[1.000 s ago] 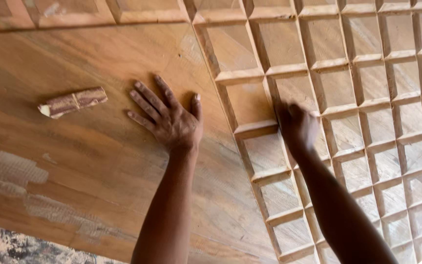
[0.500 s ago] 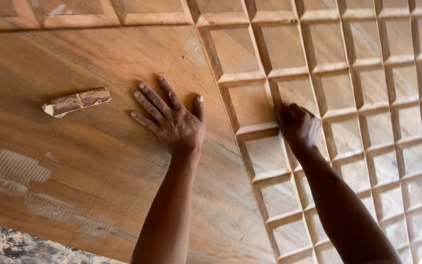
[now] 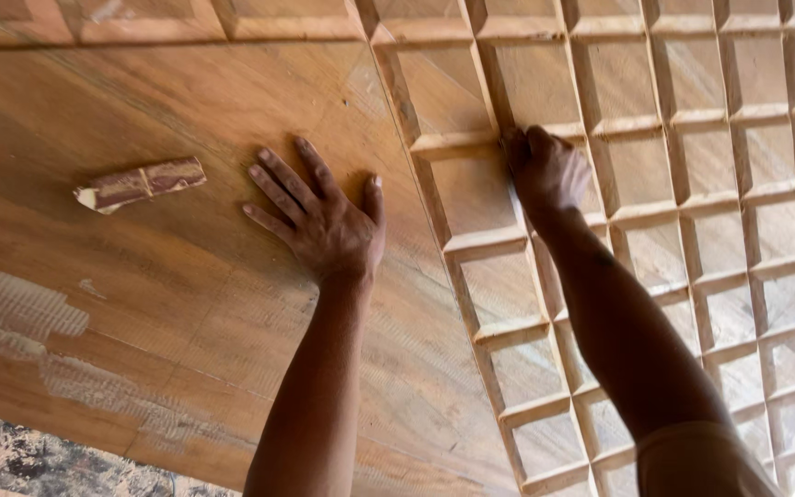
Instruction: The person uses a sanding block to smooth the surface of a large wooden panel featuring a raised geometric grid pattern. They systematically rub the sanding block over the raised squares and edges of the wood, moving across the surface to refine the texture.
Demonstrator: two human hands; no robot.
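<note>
Sanding, by the look of it, is the step in hand: the right hand (image 3: 549, 170), just right of the frame's centre near the top, is curled with its fingers bunched into a groove of the carved wooden panel (image 3: 232, 304), where one raised rib meets another beside a recessed square. Whether that grip has hold of a scrap of abrasive or presses bare I cannot tell, since the fingers hide whatever lies under them. The left hand (image 3: 324, 225), at centre, lies flat with its fingers spread wide on the smooth plain stretch of the panel, holding nothing and seemingly bracing the board. A folded strip of sandpaper (image 3: 138, 184) rests alone at the upper left, well apart from both hands. I judge that the next move calls for firm pressure kept along the rib's edge, while the flat hand steadies the wood. Counted: two hands, one panel, one loose strip; the grid of recessed squares filling the right half runs out of the frame, so its number cannot be fixed.
</note>
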